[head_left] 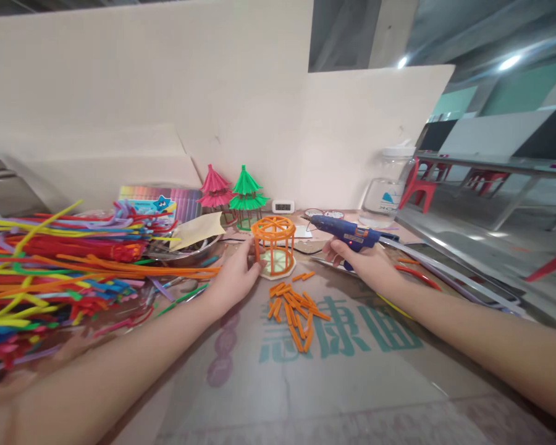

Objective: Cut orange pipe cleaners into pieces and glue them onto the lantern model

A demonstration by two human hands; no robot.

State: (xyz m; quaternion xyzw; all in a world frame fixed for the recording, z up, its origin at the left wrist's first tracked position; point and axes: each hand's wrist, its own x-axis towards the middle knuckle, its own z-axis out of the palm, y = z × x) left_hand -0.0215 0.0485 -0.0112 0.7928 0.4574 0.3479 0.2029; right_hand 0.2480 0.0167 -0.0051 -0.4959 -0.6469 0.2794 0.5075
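Note:
My left hand [241, 272] grips the lower left side of an orange round frame [273, 227], built of pipe cleaner pieces with upright posts and a spoked top. The frame stands on a pale base [267, 275]. On the right, my right hand [352, 256] is wrapped round a blue hot glue gun [343, 230], with a long clear glue stick [445, 266] running out of its back. The gun's nozzle points left toward the frame, apart from it. Short cut orange pipe cleaner pieces [296, 312] lie in a loose pile just in front of the frame.
A big heap of coloured pipe cleaners [65, 266] fills the left side. Behind stand a pink tower [213, 187], a green tower [245, 198], a small digital clock [283, 206] and a clear water bottle [387, 185]. A marker set [162, 201] leans at the back left.

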